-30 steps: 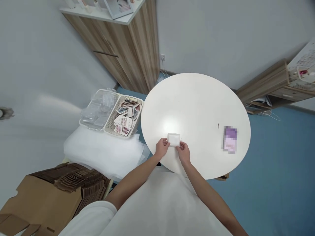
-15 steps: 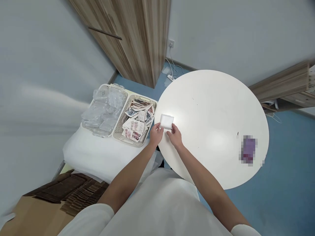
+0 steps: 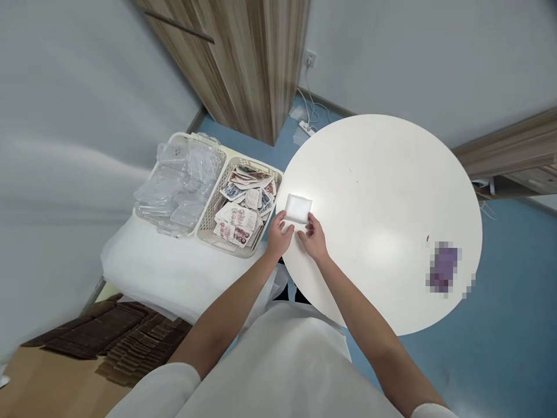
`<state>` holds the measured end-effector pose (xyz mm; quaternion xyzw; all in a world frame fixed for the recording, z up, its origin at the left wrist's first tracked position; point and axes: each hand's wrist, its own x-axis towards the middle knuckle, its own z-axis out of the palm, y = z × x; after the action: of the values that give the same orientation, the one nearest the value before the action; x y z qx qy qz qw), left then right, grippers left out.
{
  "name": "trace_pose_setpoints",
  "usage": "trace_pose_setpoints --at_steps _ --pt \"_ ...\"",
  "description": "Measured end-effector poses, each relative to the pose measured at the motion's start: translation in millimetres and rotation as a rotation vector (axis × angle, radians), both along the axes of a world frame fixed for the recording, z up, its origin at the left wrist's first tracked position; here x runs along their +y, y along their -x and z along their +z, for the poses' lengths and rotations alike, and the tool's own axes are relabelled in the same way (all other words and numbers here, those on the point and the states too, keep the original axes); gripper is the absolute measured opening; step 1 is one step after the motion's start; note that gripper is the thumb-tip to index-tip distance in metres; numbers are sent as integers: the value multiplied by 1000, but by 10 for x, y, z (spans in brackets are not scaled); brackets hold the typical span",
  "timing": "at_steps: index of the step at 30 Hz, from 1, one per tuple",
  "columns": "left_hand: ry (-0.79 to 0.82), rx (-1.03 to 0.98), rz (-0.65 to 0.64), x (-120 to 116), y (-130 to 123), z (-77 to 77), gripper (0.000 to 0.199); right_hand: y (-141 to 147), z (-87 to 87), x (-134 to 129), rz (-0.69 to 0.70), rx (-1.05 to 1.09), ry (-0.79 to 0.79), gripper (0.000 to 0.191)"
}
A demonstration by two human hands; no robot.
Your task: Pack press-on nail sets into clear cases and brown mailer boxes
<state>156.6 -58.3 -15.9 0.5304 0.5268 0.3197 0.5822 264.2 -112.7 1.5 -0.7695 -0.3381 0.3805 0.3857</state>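
A small white rectangular packet point(image 3: 298, 208), seemingly wrapped in foam sheet, lies at the left edge of the round white table point(image 3: 383, 174). My left hand point(image 3: 279, 235) has its fingers closed at the packet's near left corner. At the near right corner, my right hand point(image 3: 314, 237) grips with bent fingers. Both thumbs point inward, close to the near edge. What is inside the packet is hidden.
Left of the table stand a basket point(image 3: 204, 239) of printed cards with nail-like pieces and a basket point(image 3: 150, 223) of clear plastic cases. White foam sheeting point(image 3: 143, 267) and a carton point(image 3: 65, 371) of brown cardboard lie nearer me. A pixelated purple item point(image 3: 444, 267) sits at the right.
The view has shifted slightly. Both hands stay at the packet's near corners, with the fingers now lower along its sides and more of the packet showing.
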Motion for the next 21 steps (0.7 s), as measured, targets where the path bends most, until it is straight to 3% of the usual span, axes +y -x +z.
trace_pose_setpoints --at_steps 9,15,21 --pt "23 37 49 -202 46 131 49 -109 129 -293 50 87 -35 73" --pt "159 1 76 -670 142 282 39 -158 292 -745 74 141 -82 63" --pt "230 -12 114 -1240 420 513 31 46 259 -1060 171 204 -57 49"
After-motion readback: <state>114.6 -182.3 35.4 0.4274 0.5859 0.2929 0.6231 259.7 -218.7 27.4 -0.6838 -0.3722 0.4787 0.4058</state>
